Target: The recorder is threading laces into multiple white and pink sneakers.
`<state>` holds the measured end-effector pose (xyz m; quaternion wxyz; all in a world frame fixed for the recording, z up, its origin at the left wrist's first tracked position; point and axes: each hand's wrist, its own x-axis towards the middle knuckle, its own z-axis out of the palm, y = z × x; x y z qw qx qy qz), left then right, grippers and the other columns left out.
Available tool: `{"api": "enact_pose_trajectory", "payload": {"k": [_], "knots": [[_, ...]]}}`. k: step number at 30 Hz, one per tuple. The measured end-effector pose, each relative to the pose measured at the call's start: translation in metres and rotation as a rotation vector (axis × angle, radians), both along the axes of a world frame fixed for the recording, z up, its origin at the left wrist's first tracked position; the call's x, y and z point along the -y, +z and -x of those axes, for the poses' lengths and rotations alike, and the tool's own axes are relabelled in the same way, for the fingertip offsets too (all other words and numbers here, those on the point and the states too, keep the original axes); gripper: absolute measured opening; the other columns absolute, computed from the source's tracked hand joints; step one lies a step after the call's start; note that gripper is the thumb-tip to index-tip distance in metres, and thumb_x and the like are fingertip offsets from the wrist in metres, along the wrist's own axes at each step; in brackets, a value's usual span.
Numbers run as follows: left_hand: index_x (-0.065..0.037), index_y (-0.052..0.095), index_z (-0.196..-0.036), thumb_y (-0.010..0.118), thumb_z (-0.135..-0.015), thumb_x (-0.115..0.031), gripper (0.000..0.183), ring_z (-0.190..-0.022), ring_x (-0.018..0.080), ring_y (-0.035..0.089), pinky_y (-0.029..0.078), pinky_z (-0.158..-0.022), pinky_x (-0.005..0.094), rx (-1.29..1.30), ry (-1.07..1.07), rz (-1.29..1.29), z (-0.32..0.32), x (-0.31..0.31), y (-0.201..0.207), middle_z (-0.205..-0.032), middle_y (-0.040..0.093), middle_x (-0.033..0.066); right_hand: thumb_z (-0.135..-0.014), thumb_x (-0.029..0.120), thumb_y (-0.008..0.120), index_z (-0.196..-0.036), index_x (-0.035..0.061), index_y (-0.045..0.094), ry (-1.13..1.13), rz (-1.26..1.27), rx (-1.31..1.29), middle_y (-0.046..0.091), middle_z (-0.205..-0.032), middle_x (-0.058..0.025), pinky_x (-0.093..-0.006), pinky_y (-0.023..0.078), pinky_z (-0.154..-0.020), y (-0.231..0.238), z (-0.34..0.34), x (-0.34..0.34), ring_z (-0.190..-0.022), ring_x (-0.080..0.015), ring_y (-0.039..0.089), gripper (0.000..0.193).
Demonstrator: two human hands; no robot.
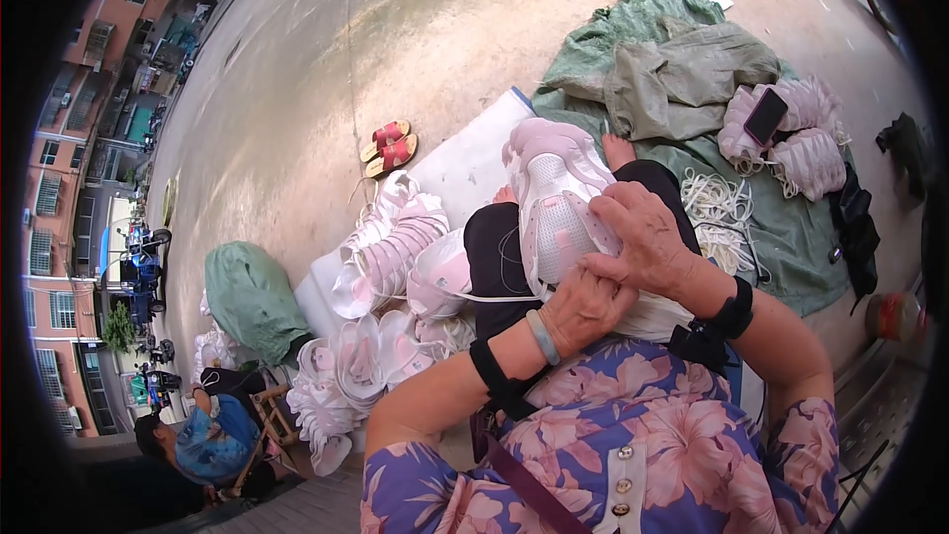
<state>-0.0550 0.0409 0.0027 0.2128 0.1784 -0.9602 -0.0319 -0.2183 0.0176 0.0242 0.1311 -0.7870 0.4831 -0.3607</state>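
1. We saw a pink and white shoe (554,203) lying on the person's lap.
2. The right hand (647,237) lay curled over the shoe's side, gripping it.
3. The left hand (583,309) pressed against the shoe's near end, fingers bent around it.
4. A pile of pink shoes (381,277) sat left of the shoe.
5. White laces (722,213) lay right of the shoe.

Both hands, the left hand (583,309) and the right hand (647,237), sit crowded on the pink-and-white shoe (554,200) in the lap. To the left a heap of shoes (381,267) blocks the way; to the right lie white laces (720,213) and more shoes (806,143). Bare concrete floor (326,69) beyond the red sandals (389,147) is open.
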Motion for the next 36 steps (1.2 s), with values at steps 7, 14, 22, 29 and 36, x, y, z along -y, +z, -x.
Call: {"api": "enact_pose_trajectory", "payload": {"k": [7, 14, 22, 29, 36], "knots": [[0.001, 0.056, -0.1, 0.062, -0.073, -0.011, 0.03, -0.082, 0.0305, 0.057, 0.047, -0.073, 0.0357, -0.196, 0.065, 0.048, -0.049, 0.004, 0.035, -0.095, 0.059, 0.0164, -0.063, 0.029, 0.067, -0.101, 0.0049, 0.054, -0.024, -0.113, -0.15, 0.052, -0.097, -0.0122, -0.0395, 0.041, -0.075, 0.0, 0.0, -0.005, -0.089, -0.0296, 0.052, 0.046], [0.005, 0.036, -0.123, 0.064, -0.083, -0.032, 0.061, -0.071, 0.0293, 0.065, 0.049, -0.061, 0.0363, -0.128, 0.664, -0.632, -0.068, -0.001, 0.003, -0.079, 0.063, 0.0173, -0.062, 0.035, 0.07, -0.122, -0.0005, 0.045, -0.022, -0.376, 0.077, 0.047, -0.119, -0.0244, -0.0412, 0.038, -0.096, -0.019, 0.001, 0.006, -0.111, -0.0381, 0.047, 0.074], [0.004, 0.033, -0.125, 0.063, -0.08, -0.016, 0.058, -0.058, 0.0223, 0.062, 0.047, -0.053, 0.0311, -0.283, 0.68, -0.802, -0.062, -0.008, 0.011, -0.067, 0.06, 0.0153, -0.068, 0.04, 0.068, -0.125, -0.0025, 0.043, 0.221, -0.546, 0.182, 0.044, -0.124, -0.0243, -0.0381, 0.034, -0.099, -0.037, 0.011, 0.021, -0.115, -0.0379, 0.043, 0.076], [0.003, 0.035, -0.122, 0.065, -0.078, -0.015, 0.056, -0.058, 0.0235, 0.063, 0.047, -0.053, 0.0321, -0.292, 0.587, -0.799, -0.061, 0.011, 0.003, -0.068, 0.06, 0.0164, -0.081, 0.048, 0.05, -0.133, 0.0015, 0.033, 0.294, -0.519, -0.339, 0.042, -0.13, -0.0183, -0.0626, 0.017, -0.101, -0.021, 0.014, 0.039, -0.122, -0.0319, 0.039, 0.072], [0.001, 0.035, -0.119, 0.068, -0.077, -0.02, 0.057, -0.059, 0.0264, 0.063, 0.048, -0.054, 0.0335, -0.194, 0.524, -0.886, -0.053, 0.017, 0.005, -0.069, 0.06, 0.017, -0.084, 0.057, 0.041, -0.137, 0.0011, 0.028, 0.283, -0.449, -0.427, 0.036, -0.137, -0.0186, -0.0636, 0.003, -0.103, -0.038, 0.029, 0.028, -0.131, -0.0321, 0.029, 0.078]]}}
